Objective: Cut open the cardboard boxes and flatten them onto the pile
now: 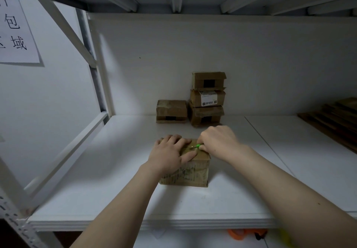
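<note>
On white shelf [108, 170], left hand [170, 154] flat on box [185, 172], right hand [218, 141] pinching green cutter [197, 146].

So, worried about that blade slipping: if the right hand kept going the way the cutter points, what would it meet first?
Probably the left hand: the right hand aims the green cutter leftward across the box top, toward fingers pressed flat there. Depth is unclear.
</note>
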